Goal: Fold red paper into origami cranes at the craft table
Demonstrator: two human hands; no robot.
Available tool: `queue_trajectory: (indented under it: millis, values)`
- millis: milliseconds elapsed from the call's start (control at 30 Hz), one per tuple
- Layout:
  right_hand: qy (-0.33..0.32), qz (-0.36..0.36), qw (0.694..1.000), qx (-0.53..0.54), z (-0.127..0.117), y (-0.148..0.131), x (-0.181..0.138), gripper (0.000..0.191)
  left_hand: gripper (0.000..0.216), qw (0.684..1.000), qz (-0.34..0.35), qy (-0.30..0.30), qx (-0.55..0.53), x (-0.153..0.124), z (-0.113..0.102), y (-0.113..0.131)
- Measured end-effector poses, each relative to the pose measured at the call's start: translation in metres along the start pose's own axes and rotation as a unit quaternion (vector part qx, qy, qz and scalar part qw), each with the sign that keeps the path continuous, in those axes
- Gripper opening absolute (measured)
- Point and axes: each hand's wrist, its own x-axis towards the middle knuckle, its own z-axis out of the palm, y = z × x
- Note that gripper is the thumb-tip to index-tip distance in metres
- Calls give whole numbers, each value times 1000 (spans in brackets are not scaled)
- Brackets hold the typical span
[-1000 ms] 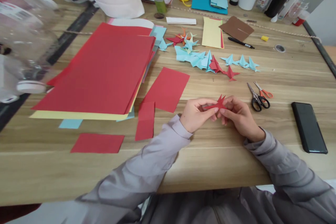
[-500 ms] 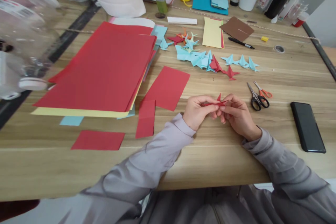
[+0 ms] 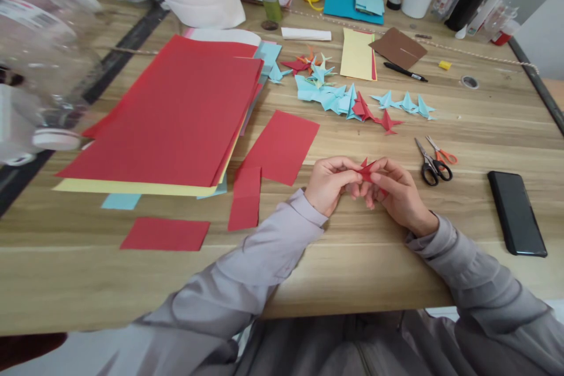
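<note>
Above the table (image 3: 352, 270), in the head view, the left hand (image 3: 328, 184) and right hand (image 3: 403, 197) share a small, sharply pointed piece of folded red paper (image 3: 366, 173). Both grips close on it in a fingertip pinch. Compared with half a second earlier, the piece presents differently: its long, flat edge no longer shows, the upper point appears shorter, and red shows beneath the right-hand fingers. Judged from this, shaping is still in progress. Material: matte paper, angular in outline. Beyond the hands stand three spiky light-blue folded-paper figures (image 3: 408, 103). Left of the hands, a smooth, rectangular red paper sheet (image 3: 282, 147) lies flat, meeting a narrower red paper strip (image 3: 245, 198).
</note>
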Motion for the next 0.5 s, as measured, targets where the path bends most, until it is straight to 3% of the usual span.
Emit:
queue_trajectory:
  millis: [133,500]
  values:
    - [11,-9,1000,-8,2,0,1,21,7,999,-8,-34,-1,1,-1,0]
    - [42,-15,998,37,6,-3,3,12,10,999,-5,-51,-8,0,-3,0]
